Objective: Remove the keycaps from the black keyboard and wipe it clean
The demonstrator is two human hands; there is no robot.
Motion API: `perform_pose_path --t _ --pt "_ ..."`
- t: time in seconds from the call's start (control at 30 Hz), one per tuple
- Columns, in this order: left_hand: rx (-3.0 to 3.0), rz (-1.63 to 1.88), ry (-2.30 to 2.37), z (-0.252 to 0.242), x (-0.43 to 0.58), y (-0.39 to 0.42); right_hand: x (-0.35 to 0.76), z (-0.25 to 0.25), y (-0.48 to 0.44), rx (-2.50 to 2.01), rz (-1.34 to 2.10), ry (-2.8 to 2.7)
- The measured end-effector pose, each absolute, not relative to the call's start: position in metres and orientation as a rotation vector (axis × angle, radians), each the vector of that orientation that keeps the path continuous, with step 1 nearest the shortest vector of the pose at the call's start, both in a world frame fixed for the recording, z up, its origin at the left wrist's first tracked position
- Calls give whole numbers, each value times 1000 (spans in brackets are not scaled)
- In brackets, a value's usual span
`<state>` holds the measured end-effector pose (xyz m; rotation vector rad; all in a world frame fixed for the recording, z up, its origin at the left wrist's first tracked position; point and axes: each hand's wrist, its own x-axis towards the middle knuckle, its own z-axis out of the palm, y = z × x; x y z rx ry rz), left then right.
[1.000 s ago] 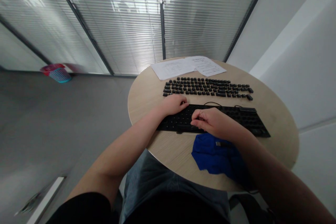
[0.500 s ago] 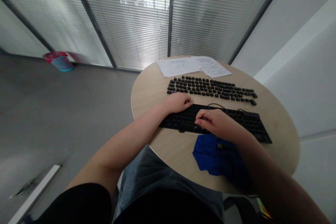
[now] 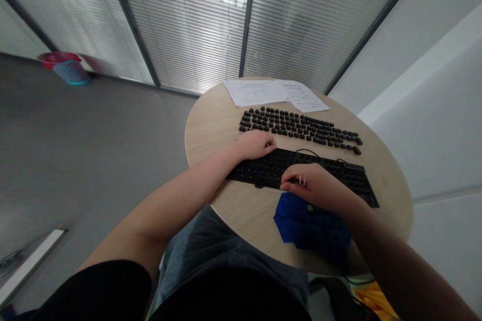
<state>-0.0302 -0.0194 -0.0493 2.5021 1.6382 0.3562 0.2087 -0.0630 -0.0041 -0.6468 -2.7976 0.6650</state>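
A black keyboard (image 3: pixel 259 166) lies near the table's front edge; on its left part small switch stems show where keycaps are off. My left hand (image 3: pixel 256 144) is closed at its back edge, fingers curled down onto it. Over the keyboard's front edge, my right hand (image 3: pixel 311 180) is pinched around a keycap puller (image 3: pixel 302 179), whose two thin pale prongs stick up between the fingers. Behind the keyboard, loose black keycaps (image 3: pixel 288 123) are laid out in rows. A blue cloth (image 3: pixel 301 225) lies under my right wrist, a USB plug (image 3: pixel 310 208) on it.
Printed sheets (image 3: pixel 259 93) lie at the far side of the round wooden table (image 3: pixel 205 130). A thin cable (image 3: pixel 307 150) loops behind the keyboard. On the floor at left stands a red and blue basket (image 3: pixel 70 69). Glass partitions with blinds (image 3: pixel 196 25) rise behind.
My right hand has shifted slightly down toward the keyboard's front edge and turned, so the puller's prongs show upright. My left hand stays in place. The camera view has swung a little.
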Motion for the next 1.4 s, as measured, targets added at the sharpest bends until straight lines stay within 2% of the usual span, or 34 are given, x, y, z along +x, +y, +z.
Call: perform_pose_path --t 0.33,0.73,1.4 --pt "2512 355 1640 -49 -30 -20 212 -16 -74 -466 516 -2772" --pt "2495 340 1656 -48 -29 -20 216 -46 -56 -479 635 -2516" --pt "2582 303 1695 -49 -19 -24 215 -63 -68 -822 494 -2211"
